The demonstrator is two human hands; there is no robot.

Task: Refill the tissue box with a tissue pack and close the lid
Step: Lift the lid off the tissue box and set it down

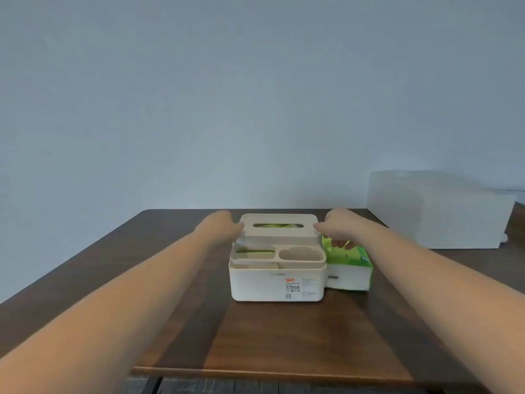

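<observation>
A white tissue box (277, 282) with a label on its front stands mid-table. Its beige lid (279, 230), with a slot on top and two front compartments, sits slightly raised above the box rim. Something green shows through the slot. My left hand (220, 226) grips the lid's left end and my right hand (338, 227) grips its right end. A green and white tissue pack (350, 268) lies on the table against the box's right side, just below my right hand.
The dark wooden table (272, 336) reaches to a pale blue wall behind. A large white box-shaped object (437, 209) stands at the back right. The table's front edge runs near the bottom of the view.
</observation>
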